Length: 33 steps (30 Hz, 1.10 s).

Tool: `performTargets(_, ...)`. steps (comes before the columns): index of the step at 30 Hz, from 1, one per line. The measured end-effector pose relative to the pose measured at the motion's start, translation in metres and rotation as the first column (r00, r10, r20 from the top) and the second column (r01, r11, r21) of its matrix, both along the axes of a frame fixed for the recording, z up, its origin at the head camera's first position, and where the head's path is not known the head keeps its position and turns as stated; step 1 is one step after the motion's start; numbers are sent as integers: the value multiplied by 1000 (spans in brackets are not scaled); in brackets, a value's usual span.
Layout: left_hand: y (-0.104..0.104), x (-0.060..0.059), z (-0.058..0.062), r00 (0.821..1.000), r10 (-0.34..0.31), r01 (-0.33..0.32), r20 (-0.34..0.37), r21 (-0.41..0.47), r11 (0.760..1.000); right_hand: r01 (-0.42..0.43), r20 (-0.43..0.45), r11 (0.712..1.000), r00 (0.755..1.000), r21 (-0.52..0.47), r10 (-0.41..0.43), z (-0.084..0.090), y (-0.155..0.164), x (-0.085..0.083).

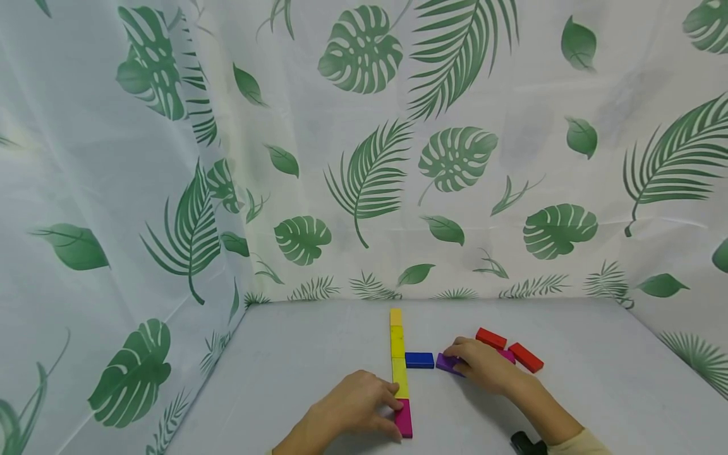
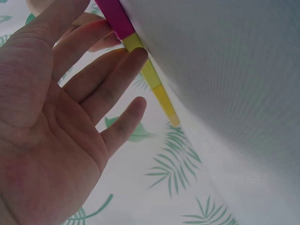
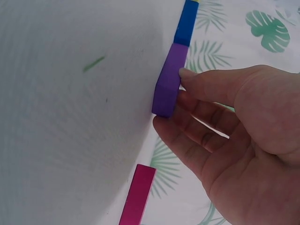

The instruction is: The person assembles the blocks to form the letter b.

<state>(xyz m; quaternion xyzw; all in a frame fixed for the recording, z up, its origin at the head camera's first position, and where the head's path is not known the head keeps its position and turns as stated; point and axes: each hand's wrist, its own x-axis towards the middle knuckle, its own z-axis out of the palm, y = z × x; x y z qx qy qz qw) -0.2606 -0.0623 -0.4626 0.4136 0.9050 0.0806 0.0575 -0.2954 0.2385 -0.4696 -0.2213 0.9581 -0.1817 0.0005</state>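
Purple block [image 1: 447, 363] on the table [image 1: 296, 373], just right of the blue block [image 1: 419, 360], pinched between thumb and fingers of the right hand [image 1: 482, 364]. Magenta block [image 1: 404, 418] at the near end of the yellow row [image 1: 397, 349], touched by the left hand [image 1: 354, 404], fingers straight and loosely spread along the row's left side. Two red blocks [image 1: 509, 348] lying beyond the right hand, another magenta piece [image 3: 138, 194] just beside it. Leaf-print curtain [image 1: 364, 145] behind.
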Motion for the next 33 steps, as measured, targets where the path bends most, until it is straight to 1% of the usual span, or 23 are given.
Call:
performTargets(4, 0, 0, 0, 1000, 4, -4, -1, 1, 1000, -16, -6, 1000, 1000, -3, 16, 1, 0, 0)
performTargets(16, 0, 0, 0, 1000, -6, 6, -9, 2, 1000, 10, 12, 1000, 1000, -9, -10, 2, -3, 3)
performTargets(23, 0, 0, 1, 1000, 16, -16, 27, -1, 1000, 4, 9, 1000, 1000, 0, -4, 1, -4, 2)
performTargets(33, 1, 0, 0, 999, 27, -27, 22, -6, 1000, -10, 8, 1000, 1000, 1, 10, -1, -2, 1)
